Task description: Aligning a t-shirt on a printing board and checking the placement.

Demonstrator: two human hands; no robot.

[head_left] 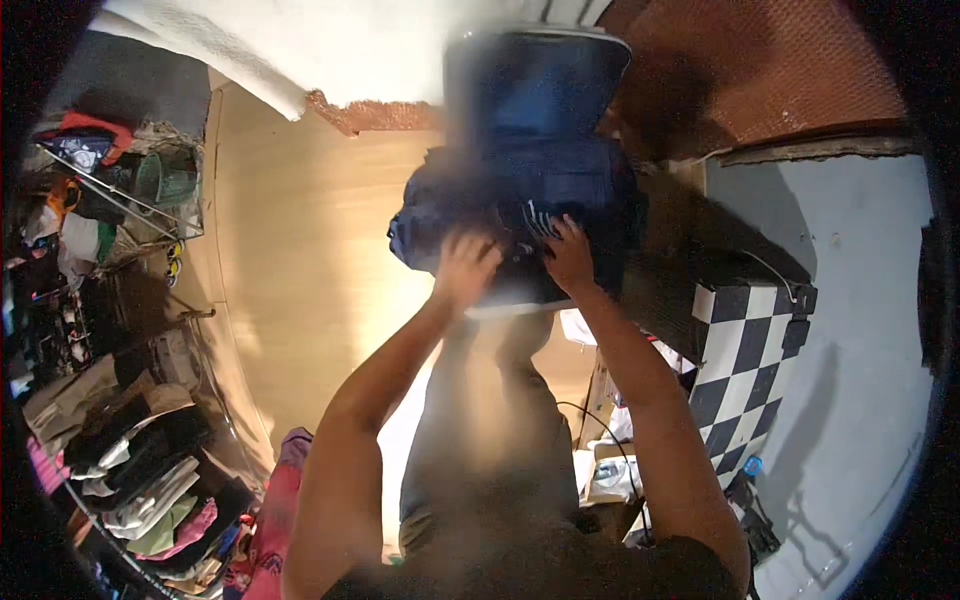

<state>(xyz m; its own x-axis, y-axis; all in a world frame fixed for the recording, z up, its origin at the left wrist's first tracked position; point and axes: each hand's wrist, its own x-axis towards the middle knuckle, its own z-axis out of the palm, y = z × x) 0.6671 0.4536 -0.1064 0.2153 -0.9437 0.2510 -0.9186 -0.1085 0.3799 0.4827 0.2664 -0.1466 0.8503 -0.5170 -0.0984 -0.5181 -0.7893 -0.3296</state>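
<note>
Ahead of me lies an open case (548,34) with a pale rim and a dark blue lining, which looks like a suitcase. A dark navy garment (580,180) is spread over its near half and bulges out past the left side. My left hand (466,268) rests on the cloth near the front, fingers spread. On the right part of the cloth, beside some white stripes, lies my right hand (570,256), its fingers apart and extended. A hazy smear over the middle of the picture blurs the garment's folds.
Clothes (160,500) are piled on a rack at the left. A black-and-white checkered box (745,350) stands at the right by a grey-blue wall (850,260). Brown textured material (770,70) and a white cloth (350,50) lie beyond. A cable (625,455) hangs near my right arm.
</note>
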